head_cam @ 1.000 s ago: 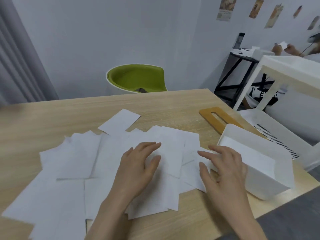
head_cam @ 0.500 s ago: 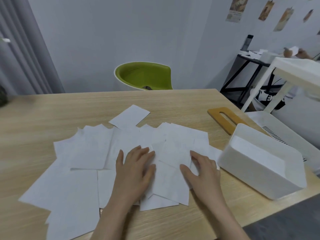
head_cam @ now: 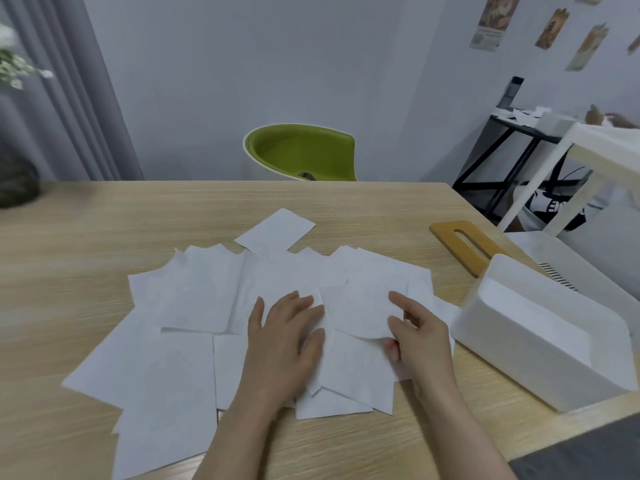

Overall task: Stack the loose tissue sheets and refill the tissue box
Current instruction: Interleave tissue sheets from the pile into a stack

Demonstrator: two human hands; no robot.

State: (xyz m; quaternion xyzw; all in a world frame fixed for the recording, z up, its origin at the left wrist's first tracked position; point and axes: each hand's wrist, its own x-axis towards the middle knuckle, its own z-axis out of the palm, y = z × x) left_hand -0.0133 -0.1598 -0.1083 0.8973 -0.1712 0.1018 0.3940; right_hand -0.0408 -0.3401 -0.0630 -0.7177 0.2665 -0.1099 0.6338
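On tabletop [head_cam: 104,237], mid-frame: loose tissue sheets [head_cam: 194,299] spread flat, overlapping, at mixed angles, no common long axis. Left hand [head_cam: 284,337] lies flat w/ fingers straight, palm down on sheets. Right hand [head_cam: 419,330] pinches edge of one tissue sheet [head_cam: 360,310], thumb under, sheet's near edge lifted. Tissue box [head_cam: 540,337], white, open side up, sits right of sheets, long axis running diagonally near-left to far-right. Wooden lid [head_cam: 464,244] lies flat behind box.

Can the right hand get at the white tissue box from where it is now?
Probably yes: the right hand, pinching a tissue sheet, lies just beside the open tissue box, with nothing between them.
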